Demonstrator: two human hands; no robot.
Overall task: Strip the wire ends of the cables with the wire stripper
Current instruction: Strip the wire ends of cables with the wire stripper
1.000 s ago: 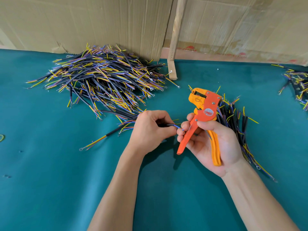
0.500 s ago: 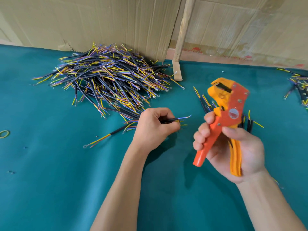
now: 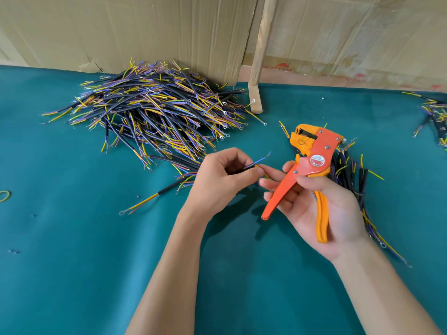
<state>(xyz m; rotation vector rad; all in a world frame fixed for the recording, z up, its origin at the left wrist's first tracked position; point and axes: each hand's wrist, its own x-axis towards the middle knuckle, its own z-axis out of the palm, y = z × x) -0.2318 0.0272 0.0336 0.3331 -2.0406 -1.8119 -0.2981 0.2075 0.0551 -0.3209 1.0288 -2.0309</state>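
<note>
Cable [image 3: 249, 166] is pinched in the left hand [image 3: 223, 176]; wire stripper [image 3: 307, 170] lies in the right hand's [image 3: 321, 204] curled grip, above the bench [image 3: 72, 262]

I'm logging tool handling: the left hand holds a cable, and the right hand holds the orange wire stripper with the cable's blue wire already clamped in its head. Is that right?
Not quite. The head view shows the blue wire in the air, apart from the wire stripper, not clamped in its head. The rest holds: the left hand holds the cable, the right hand the stripper.
</note>
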